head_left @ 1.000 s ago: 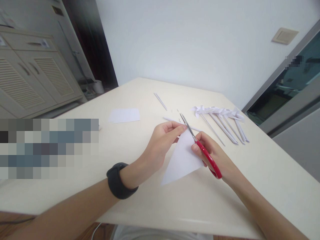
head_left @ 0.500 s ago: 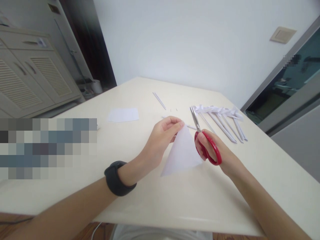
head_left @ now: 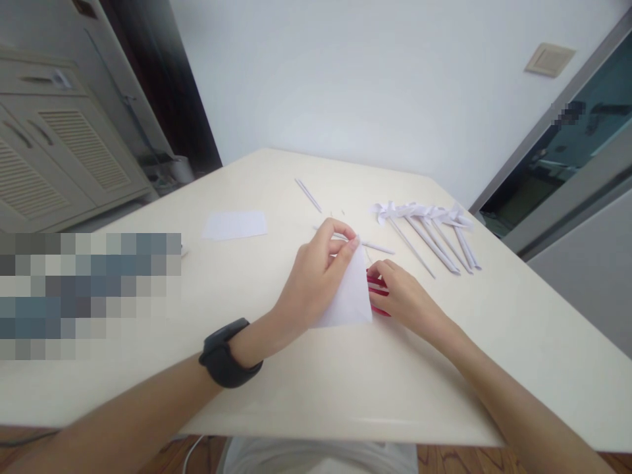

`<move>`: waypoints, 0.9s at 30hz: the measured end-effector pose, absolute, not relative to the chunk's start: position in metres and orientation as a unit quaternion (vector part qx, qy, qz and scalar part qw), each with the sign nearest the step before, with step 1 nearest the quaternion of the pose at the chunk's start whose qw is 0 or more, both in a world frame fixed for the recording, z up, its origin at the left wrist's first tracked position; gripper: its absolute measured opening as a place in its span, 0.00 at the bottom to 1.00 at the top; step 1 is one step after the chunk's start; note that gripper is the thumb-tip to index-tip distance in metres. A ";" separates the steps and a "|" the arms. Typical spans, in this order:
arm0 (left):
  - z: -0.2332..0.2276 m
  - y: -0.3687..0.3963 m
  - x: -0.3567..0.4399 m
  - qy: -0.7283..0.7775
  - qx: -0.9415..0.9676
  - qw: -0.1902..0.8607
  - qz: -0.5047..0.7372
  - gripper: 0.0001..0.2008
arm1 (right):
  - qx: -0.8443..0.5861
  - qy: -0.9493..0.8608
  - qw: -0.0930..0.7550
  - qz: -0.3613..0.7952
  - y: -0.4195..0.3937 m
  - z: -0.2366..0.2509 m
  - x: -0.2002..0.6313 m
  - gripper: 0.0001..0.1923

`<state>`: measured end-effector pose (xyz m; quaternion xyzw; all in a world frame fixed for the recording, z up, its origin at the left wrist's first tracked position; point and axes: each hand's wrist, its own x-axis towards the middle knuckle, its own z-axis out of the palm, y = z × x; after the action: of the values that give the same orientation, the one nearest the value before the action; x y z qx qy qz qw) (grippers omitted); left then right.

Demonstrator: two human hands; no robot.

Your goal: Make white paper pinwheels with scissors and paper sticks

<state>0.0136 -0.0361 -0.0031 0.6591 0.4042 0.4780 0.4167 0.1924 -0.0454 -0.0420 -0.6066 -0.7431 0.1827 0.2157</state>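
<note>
One pinch of thumb and forefinger is all I see holding the folded white paper (head_left: 348, 289): the left hand (head_left: 320, 263) has it near the top corner, closed narrow, and the sheet hangs in front of the wearer, just above the table (head_left: 296, 395). The right hand (head_left: 407, 296) has its fingers curled over the red-handled scissors (head_left: 380, 312) beside the paper's right edge; the blades are hidden, and I cannot tell whether those fingers grip the handles or merely rest on them.

From my end, I'd judge the paper very light and thin — stiffer along any fold, floppy across the wide lower part, and easily creased or torn. I'd take it by a corner or edge with flat fingertips, lightly, and steady the opposite edge. The scissors look far heavier and rigid, with smooth handles; I'd hold them there, away from the blades.

Further out, a rolled paper stick (head_left: 379, 247) lies past the hands, a flat sheet (head_left: 234, 225) to the left, and paper pinwheels (head_left: 424, 214) to the right.
</note>
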 end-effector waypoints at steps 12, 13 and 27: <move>0.001 -0.038 0.014 0.402 0.698 0.333 0.491 0.05 | -0.621 -0.721 0.239 0.195 -0.048 -0.035 0.191 0.08; 0.001 -0.038 0.014 0.402 0.700 0.330 0.489 0.05 | -0.616 -0.731 0.232 0.180 -0.047 -0.038 0.190 0.07; -0.006 -0.026 0.012 0.411 0.706 0.385 0.428 0.10 | -0.444 -0.805 0.386 0.081 -0.057 -0.018 0.185 0.20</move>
<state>0.0120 -0.0264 -0.0062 0.7063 0.4113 0.4283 0.3854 0.1850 -0.0572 -0.0178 -0.4437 -0.8045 0.0809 0.3864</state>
